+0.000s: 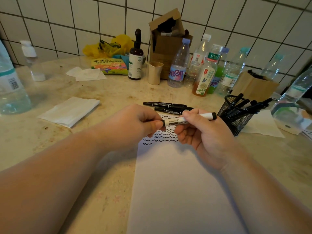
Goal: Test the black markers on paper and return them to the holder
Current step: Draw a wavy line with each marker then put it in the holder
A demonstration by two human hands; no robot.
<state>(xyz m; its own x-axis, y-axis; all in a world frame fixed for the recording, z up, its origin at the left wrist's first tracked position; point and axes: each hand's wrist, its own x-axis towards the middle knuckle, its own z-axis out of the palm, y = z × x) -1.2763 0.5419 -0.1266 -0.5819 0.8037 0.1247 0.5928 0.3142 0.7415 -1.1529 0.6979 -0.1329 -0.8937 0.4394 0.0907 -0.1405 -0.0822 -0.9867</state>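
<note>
Head-camera view looks down on two bare forearms meeting over a white sheet of paper (177, 183) that lies on a stained, cream-coloured stone counter (104, 98). Both hands hold one white-barrelled marker with black ends (189, 119) level above the paper: the left hand (135, 123) pinches its left end, where the cap probably sits, while the right hand (200, 130) curls its fingers round the barrel, so the grip looks made for pulling the cap off or pressing it back on; which of the two I cannot tell. Black wavy test lines (160, 135) fill the far part of the sheet, directly under the hands, which suggests several markers are already tried. Three slim black markers (167, 106) lie side by side just beyond the paper, likely set apart for sorting, and the black wire-mesh holder (236, 115) stands just right of the hands with more dark pens leaning in it, within easy reach for the return. Farther off, clear plastic bottles (179, 65), a brown pump bottle (135, 59), cardboard boxes and folded tissues crowd the counter below a white tiled wall (67, 22).
</note>
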